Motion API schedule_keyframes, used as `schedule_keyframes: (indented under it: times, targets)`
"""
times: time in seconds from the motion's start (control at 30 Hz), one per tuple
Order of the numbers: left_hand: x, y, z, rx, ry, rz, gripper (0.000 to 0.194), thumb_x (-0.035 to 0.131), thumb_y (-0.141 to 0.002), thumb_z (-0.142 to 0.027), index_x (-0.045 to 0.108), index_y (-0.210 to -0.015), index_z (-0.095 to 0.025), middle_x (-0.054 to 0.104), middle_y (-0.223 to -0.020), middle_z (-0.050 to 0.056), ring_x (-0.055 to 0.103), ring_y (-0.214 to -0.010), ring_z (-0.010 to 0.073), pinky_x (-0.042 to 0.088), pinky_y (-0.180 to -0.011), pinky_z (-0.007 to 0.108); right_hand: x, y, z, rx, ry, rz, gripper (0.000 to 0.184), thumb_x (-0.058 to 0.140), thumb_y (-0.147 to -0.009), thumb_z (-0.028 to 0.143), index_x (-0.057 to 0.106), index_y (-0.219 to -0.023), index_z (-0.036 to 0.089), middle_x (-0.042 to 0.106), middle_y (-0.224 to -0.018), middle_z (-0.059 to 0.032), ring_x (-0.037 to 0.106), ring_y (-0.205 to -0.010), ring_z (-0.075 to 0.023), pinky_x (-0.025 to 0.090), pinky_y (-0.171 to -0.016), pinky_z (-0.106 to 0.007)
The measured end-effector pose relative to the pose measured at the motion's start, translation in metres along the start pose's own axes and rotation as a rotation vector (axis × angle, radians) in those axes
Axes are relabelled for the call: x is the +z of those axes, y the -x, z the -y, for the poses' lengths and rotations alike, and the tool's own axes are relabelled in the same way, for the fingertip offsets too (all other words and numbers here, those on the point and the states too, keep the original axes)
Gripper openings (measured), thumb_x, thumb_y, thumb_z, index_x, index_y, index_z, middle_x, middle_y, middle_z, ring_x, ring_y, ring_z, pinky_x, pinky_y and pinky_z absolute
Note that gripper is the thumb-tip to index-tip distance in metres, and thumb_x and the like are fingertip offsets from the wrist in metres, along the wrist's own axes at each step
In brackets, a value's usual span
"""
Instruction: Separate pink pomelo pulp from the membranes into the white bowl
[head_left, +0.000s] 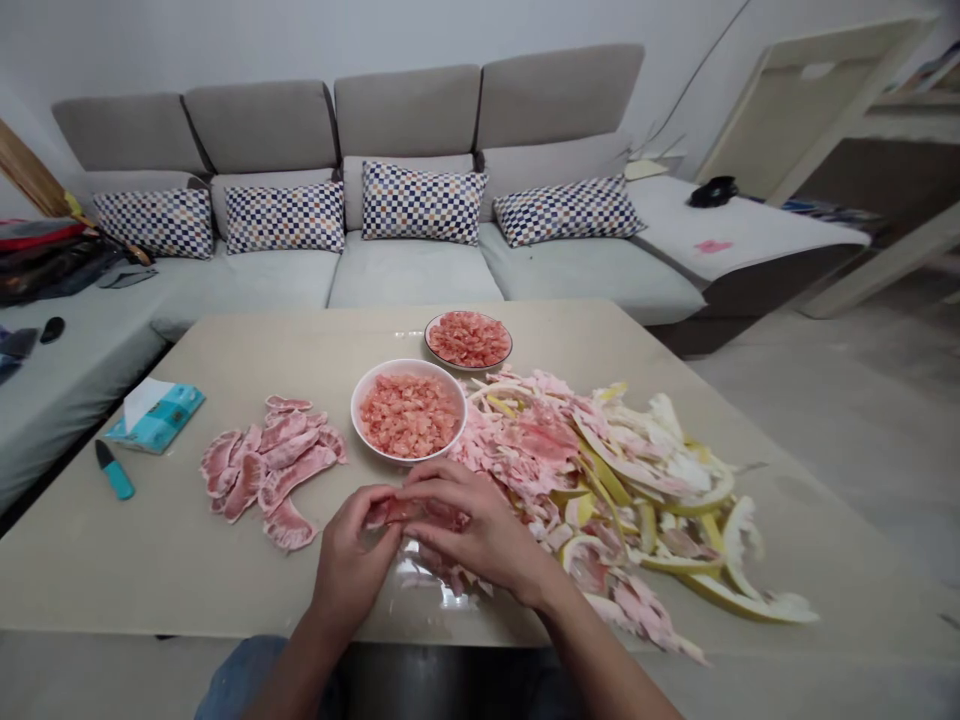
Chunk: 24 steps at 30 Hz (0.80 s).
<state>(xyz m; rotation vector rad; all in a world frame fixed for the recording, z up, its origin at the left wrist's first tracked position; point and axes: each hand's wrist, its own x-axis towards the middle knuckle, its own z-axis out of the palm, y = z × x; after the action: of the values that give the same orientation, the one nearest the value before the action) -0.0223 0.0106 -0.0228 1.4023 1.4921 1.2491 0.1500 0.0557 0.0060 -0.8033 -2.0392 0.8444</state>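
My left hand (352, 560) and my right hand (472, 525) meet at the near edge of the table (97, 560), both closed on one pink pomelo segment (409, 512). Just beyond them stands a white bowl (409, 412) full of peeled pink flesh. A second filled bowl (469, 340) sits behind it. To the left lies a cluster of unpeeled pomelo segments (266, 465). To the right spreads a heap of pink membrane and yellow-white peel (622, 480).
A teal-handled knife (114, 470) and a blue tissue pack (154, 415) lie at the table's left side. A grey sofa (405, 270) with checked cushions runs behind the table. My knee (247, 680) shows below the front edge.
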Motion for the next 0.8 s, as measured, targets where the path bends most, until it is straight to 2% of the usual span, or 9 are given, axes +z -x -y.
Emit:
schedule_keyframes:
  times: [0.13, 0.33, 0.57, 0.73, 0.8]
  targets:
    - [-0.0017, 0.0006, -0.0027, 0.079, -0.129, -0.008, 0.028, 0.063, -0.074, -0.011, 0.066, -0.098, -0.024, 0.069, -0.094, 0.002, 0.062, -0.087, 0.0195, 0.045, -0.079, 0.029, 0.0011, 0.0001, 0.0034, -0.061, 0.091, 0.011, 0.021, 0.064, -0.085, 0.020, 0.070, -0.103, 0.028, 0.064, -0.100, -0.0050, 0.060, -0.095, -0.0183, 0.050, -0.084, -0.033]
    - [-0.0021, -0.0006, -0.0064, 0.101, -0.176, -0.035, 0.026, 0.060, -0.074, -0.010, 0.067, -0.095, -0.024, 0.068, -0.093, 0.003, 0.061, -0.087, 0.0204, 0.045, -0.079, 0.029, 0.0026, 0.0011, 0.0013, -0.137, 0.165, -0.013, 0.021, 0.056, -0.088, 0.016, 0.069, -0.101, 0.026, 0.065, -0.099, -0.0057, 0.060, -0.094, -0.0190, 0.050, -0.083, -0.035]
    - [-0.0043, -0.0028, -0.0008, 0.116, -0.239, -0.057, 0.024, 0.058, -0.077, -0.010, 0.063, -0.097, -0.022, 0.067, -0.094, 0.004, 0.060, -0.091, 0.0204, 0.045, -0.083, 0.031, -0.0053, 0.0013, 0.0029, 0.026, 0.025, -0.040, 0.010, 0.062, -0.085, 0.016, 0.068, -0.088, 0.023, 0.065, -0.093, -0.0037, 0.062, -0.091, -0.0170, 0.049, -0.082, -0.030]
    - [-0.0042, -0.0031, 0.0002, 0.151, -0.250, -0.046, 0.025, 0.058, -0.077, -0.010, 0.062, -0.098, -0.022, 0.066, -0.095, 0.004, 0.060, -0.091, 0.0194, 0.047, -0.082, 0.031, -0.0009, 0.0006, 0.0040, -0.014, 0.089, -0.010, 0.013, 0.061, -0.086, 0.016, 0.067, -0.095, 0.023, 0.067, -0.093, -0.0044, 0.061, -0.088, -0.0175, 0.048, -0.079, -0.030]
    - [-0.0046, -0.0039, 0.0007, 0.155, -0.247, -0.063, 0.022, 0.059, -0.077, -0.012, 0.063, -0.097, -0.022, 0.066, -0.095, 0.004, 0.060, -0.091, 0.0196, 0.047, -0.082, 0.032, -0.0010, 0.0012, 0.0033, 0.001, 0.083, -0.017, 0.017, 0.057, -0.085, 0.011, 0.067, -0.094, 0.021, 0.066, -0.091, -0.0046, 0.061, -0.087, -0.0169, 0.048, -0.078, -0.029]
